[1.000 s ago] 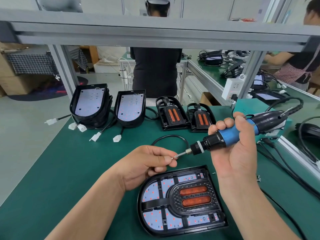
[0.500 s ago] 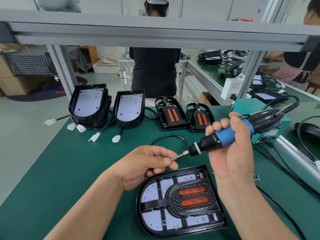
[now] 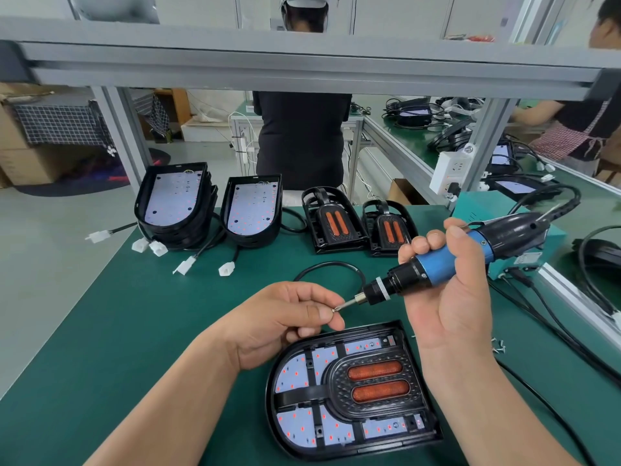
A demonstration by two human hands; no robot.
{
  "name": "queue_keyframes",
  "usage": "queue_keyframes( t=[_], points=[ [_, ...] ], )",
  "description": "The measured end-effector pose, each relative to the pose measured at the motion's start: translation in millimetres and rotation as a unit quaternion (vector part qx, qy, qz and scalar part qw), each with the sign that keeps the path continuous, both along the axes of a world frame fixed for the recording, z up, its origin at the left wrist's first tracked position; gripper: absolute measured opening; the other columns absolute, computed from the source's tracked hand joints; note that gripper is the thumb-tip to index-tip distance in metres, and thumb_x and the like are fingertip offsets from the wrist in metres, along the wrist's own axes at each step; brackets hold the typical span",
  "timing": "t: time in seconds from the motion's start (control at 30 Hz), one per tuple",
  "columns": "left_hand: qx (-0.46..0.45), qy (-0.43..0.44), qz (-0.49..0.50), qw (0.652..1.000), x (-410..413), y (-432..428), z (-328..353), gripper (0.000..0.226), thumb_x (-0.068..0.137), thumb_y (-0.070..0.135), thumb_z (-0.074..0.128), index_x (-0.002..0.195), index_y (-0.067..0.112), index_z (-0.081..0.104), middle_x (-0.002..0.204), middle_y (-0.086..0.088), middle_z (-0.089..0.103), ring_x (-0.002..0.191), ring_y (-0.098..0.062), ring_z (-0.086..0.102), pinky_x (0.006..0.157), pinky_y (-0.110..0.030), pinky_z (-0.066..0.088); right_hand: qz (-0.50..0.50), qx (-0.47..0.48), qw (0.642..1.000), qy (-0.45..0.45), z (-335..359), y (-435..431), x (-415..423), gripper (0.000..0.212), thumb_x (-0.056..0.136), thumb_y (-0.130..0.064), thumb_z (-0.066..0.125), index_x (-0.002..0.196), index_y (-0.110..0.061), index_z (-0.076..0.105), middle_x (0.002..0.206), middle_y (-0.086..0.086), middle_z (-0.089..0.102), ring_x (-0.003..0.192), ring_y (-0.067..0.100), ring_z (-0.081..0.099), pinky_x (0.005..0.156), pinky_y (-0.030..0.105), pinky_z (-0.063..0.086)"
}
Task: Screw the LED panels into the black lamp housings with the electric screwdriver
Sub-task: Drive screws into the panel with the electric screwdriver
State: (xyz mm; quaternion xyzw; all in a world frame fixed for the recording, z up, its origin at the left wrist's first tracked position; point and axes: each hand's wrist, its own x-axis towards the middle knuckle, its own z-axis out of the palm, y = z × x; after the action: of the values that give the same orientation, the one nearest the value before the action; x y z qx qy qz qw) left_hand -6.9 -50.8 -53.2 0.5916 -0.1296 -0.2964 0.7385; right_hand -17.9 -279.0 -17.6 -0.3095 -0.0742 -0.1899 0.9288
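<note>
Electric screwdriver (image 3: 437,264): I see it dipped slightly leftward since a second ago; probably heavy and rigid.
Right hand (image 3: 450,297): raised, fist wrapped round the blue barrel.
Screw (image 3: 333,310): tiny, likely slippery; left hand (image 3: 279,317) pinches it against the bit.
Lamp housing (image 3: 279,415): seemingly light, stiff plastic at the surface's near edge; hold by the rim.

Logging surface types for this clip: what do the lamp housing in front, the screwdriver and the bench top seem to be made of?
Lamp housing: black plastic by the look, with moulded ribs and a dull sheen.
Screwdriver: blue grip with a smooth sheen, either painted metal or plastic; glossy black rear, likely plastic; bright bit, apparently steel.
Bench top: matte green mat, probably rubber.
</note>
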Motion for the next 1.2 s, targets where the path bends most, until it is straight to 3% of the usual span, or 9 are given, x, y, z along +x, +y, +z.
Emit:
queue_keyframes(
  t=[0.5,0.77,0.97,1.2],
  points=[
    [0.007,-0.005,0.009,1.000,-1.5,-1.5,1.9,0.017,0.086,0.009,0.075,0.100,0.017,0.082,0.098,-0.016,0.076,0.057,-0.005,0.046,0.047,-0.013,0.035,-0.003,-0.005,1.000,0.004,-1.4,-0.9,1.5,0.008,0.099,-0.015,0.066,0.103,-0.021,0.062,0.085,-0.002,0.056,0.074,0.015,0.057,0.083,0.031,0.054],
    [0.070,-0.063,0.028,0.995,-2.9,-3.8,2.8,0.018,0.086,0.015,0.076,0.099,0.026,0.082,0.099,-0.011,0.079,0.058,-0.004,0.051,0.051,-0.012,0.038,-0.043,0.006,0.995,0.090,-5.4,0.1,5.9,0.017,0.102,-0.025,0.071,0.105,-0.017,0.056,0.082,-0.002,0.058,0.073,0.014,0.059,0.077,0.032,0.056],
    [0.080,-0.089,0.026,0.993,-3.5,-0.7,5.0,0.016,0.088,0.019,0.077,0.100,0.030,0.080,0.099,-0.010,0.080,0.062,-0.006,0.051,0.054,-0.014,0.037,-0.003,-0.013,0.999,0.031,-2.9,0.8,4.9,0.009,0.102,-0.023,0.069,0.102,-0.020,0.060,0.085,-0.003,0.058,0.075,0.014,0.058,0.080,0.031,0.055],
    [0.089,-0.079,0.019,0.993,-4.8,1.3,8.1,0.019,0.092,0.021,0.074,0.111,0.022,0.077,0.104,-0.011,0.079,0.064,-0.007,0.048,0.055,-0.015,0.035,-0.032,0.021,0.996,0.077,-5.3,2.2,5.0,0.029,0.096,-0.034,0.074,0.109,-0.018,0.055,0.083,-0.003,0.058,0.073,0.014,0.059,0.081,0.031,0.054]
  ],
)
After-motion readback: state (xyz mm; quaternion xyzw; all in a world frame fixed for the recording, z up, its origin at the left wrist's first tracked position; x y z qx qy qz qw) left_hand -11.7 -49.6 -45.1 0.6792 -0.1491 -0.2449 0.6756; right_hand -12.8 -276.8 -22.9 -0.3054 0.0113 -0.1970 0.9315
